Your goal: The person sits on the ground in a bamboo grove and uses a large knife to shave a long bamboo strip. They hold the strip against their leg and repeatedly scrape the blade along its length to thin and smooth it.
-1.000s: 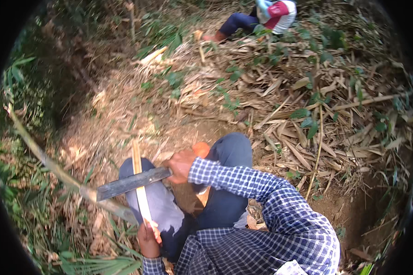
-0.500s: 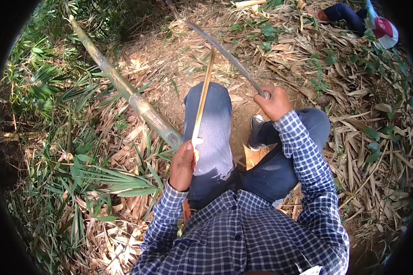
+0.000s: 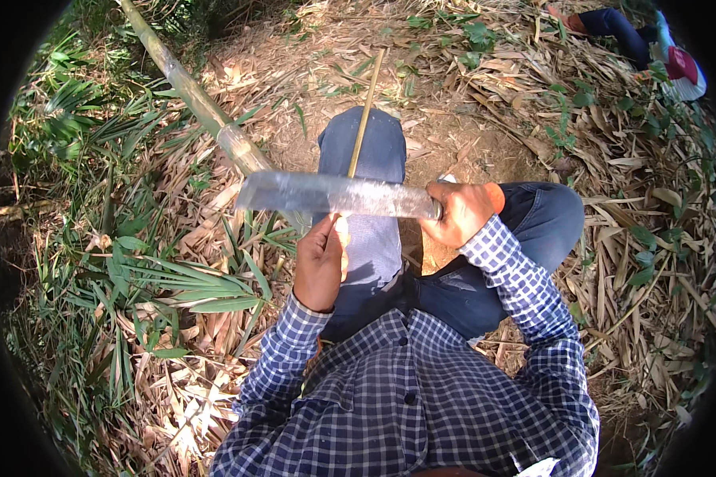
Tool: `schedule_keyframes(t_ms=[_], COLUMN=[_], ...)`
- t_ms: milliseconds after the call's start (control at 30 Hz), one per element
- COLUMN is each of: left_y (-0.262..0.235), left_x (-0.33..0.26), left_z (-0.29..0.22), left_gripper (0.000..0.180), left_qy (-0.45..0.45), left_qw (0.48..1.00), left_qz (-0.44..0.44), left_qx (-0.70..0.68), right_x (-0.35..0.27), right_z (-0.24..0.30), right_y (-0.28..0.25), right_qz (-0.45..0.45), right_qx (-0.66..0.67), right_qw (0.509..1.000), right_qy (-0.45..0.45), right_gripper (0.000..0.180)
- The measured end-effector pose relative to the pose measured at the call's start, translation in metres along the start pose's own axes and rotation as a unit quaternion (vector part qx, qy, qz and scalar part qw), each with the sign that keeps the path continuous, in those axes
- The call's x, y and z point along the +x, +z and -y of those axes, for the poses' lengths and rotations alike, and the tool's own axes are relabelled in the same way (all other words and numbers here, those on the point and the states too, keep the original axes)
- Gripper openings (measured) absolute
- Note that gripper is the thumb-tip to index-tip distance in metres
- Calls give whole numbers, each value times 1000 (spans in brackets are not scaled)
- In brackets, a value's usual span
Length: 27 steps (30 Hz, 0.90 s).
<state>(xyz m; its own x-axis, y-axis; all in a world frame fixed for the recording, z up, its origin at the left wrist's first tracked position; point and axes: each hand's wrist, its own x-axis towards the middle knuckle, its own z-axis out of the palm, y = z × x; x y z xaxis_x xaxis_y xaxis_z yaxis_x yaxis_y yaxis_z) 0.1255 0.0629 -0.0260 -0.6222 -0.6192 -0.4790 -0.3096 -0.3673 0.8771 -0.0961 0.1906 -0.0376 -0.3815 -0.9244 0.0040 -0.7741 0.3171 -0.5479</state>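
My right hand (image 3: pixel 463 213) is closed around the handle of a machete (image 3: pixel 338 193), whose broad flat blade lies crosswise over my thigh and points left. Just below the blade, my left hand (image 3: pixel 320 264) pinches the near end of a thin bamboo strip (image 3: pixel 364 127). The strip runs away from me along my left leg (image 3: pixel 382 143), past the knee. The blade crosses over it close to my left fingertips and hides a short stretch of it. Whether the edge touches the strip I cannot tell.
A long bamboo pole (image 3: pixel 191 99) slants from the far left toward my left knee. Dry leaves (image 3: pixel 644 262) litter the ground, and green leaves (image 3: pixel 207 290) grow at the left. Another person (image 3: pixel 628 40) sits at the far right.
The machete has swung from pointing away and up to lying crosswise over the strip, and my right hand has come lower and slightly left. My left hand keeps its hold.
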Motion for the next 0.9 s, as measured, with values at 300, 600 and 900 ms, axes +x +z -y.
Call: schedule_keyframes(t_ms=[300,600,900], left_y=[-6,-8,-13], left_x=[-19,-32,-40], left_z=[-1,-9,-11], left_gripper=[38,40,38], left_qy=[-16,-33,-22], left_qw=[999,998,1000], left_qz=[8,-3,-3], left_qx=[-49,-44,-6], right_x=[1,9,25], right_z=[-9,-20,-25], right_y=[-4,-11,-14], right_qz=[-13,-3,-11], right_qx=[-4,-18,-44], right_qw=[999,1000,998], right_qy=[-37,19,49], right_gripper=[25,26,26])
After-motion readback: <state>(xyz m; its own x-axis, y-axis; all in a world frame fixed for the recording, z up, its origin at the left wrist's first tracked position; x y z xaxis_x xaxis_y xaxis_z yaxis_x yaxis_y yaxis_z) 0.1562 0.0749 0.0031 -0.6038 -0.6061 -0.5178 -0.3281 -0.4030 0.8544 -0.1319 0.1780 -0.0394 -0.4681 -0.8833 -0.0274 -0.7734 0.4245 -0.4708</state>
